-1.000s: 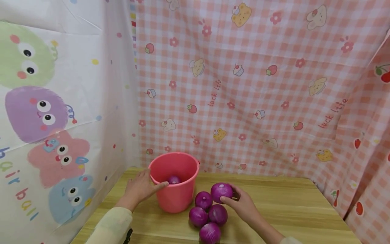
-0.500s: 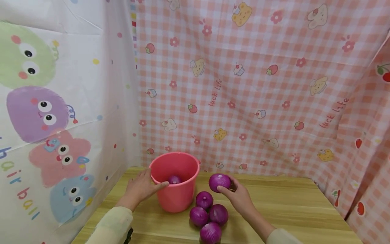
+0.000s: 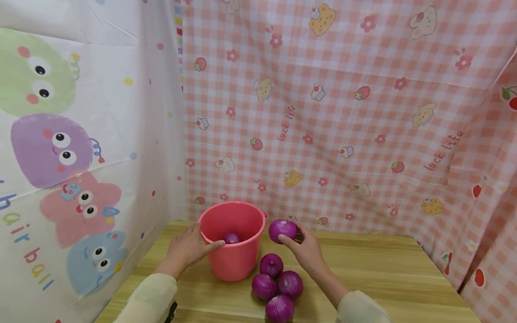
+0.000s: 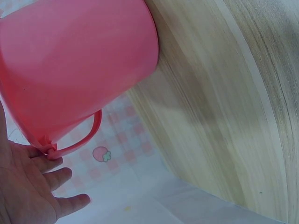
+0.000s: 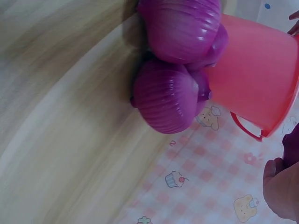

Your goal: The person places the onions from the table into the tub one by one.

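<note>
A pink bucket stands on the wooden table with a purple onion inside. My left hand rests against the bucket's left side, its thumb along the front rim. In the left wrist view, the fingers are loosely extended by the bucket handle. Raised to the right of the bucket's rim is another purple onion, gripped between the thumb and fingers of my right hand. Only part of this hand and onion shows at the right wrist view's edge.
Several purple onions lie clustered on the table in front and right of the bucket. A pink checked cloth hangs behind the table, and a white cartoon-print cloth hangs at the left.
My right hand has lifted the onion from beside the cluster and carried it up and left toward the bucket. My left hand stays at the bucket.
</note>
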A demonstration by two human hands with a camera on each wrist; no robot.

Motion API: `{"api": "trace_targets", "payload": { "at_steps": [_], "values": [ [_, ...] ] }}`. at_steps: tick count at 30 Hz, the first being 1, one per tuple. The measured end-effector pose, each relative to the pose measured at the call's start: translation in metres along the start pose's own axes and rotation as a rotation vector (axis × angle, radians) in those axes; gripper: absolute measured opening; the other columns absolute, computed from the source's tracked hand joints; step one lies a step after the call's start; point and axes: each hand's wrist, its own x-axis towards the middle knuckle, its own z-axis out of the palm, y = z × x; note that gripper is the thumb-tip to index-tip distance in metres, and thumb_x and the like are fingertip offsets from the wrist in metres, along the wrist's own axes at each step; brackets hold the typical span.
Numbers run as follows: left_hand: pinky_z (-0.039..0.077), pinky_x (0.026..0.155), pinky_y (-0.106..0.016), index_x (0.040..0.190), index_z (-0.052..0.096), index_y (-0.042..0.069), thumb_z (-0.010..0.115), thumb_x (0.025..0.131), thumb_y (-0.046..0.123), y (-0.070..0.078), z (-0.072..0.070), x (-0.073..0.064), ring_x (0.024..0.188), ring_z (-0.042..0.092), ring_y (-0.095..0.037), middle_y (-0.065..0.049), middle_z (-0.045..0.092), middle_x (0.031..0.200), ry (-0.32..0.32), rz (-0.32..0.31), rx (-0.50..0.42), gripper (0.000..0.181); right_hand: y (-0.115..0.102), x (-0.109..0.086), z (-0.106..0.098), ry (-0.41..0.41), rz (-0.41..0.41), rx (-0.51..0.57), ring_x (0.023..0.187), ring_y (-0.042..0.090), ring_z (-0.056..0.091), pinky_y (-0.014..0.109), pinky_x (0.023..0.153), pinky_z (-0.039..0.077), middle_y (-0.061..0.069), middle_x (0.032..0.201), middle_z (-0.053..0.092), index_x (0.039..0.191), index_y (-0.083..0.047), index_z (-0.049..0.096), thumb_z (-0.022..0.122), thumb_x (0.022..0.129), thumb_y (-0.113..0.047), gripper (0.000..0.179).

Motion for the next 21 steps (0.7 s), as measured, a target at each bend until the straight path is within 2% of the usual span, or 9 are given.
{"api": "trace_targets", "payload": {
  "at_steps": [4,12,21],
  "values": [
    [0.028,0.097,-0.079,0.153,0.034,0.009,0.054,0.070,0.089,0.000,0.000,0.000,0.130,0.044,-0.041,-0.016,0.050,0.143,0.000,0.000,-0.007,0.117,-0.004,0.005,0.006,0.012,-0.012,0.007,0.116,0.032,0.061,0.042,0.091,0.055,0.019,0.128,0.062,0.144,-0.003,0.048,0.078,0.086,-0.040,0.076],
    [0.028,0.098,-0.078,0.152,0.034,0.006,0.054,0.070,0.089,0.000,0.000,0.000,0.130,0.044,-0.042,-0.018,0.050,0.142,-0.004,-0.005,-0.001,0.119,-0.013,0.017,0.027,0.046,-0.057,0.028,0.112,0.029,0.062,0.039,0.087,0.056,0.016,0.120,0.065,0.136,-0.004,0.056,0.078,0.086,-0.038,0.064],
    [0.026,0.099,-0.079,0.153,0.034,0.008,0.053,0.070,0.089,-0.001,0.000,0.000,0.131,0.043,-0.041,-0.017,0.050,0.143,-0.001,0.002,-0.005,0.118,-0.025,0.027,0.052,0.071,-0.044,0.074,0.110,0.028,0.062,0.039,0.088,0.055,0.016,0.119,0.064,0.135,-0.007,0.057,0.079,0.085,-0.038,0.063]
  ]
}}
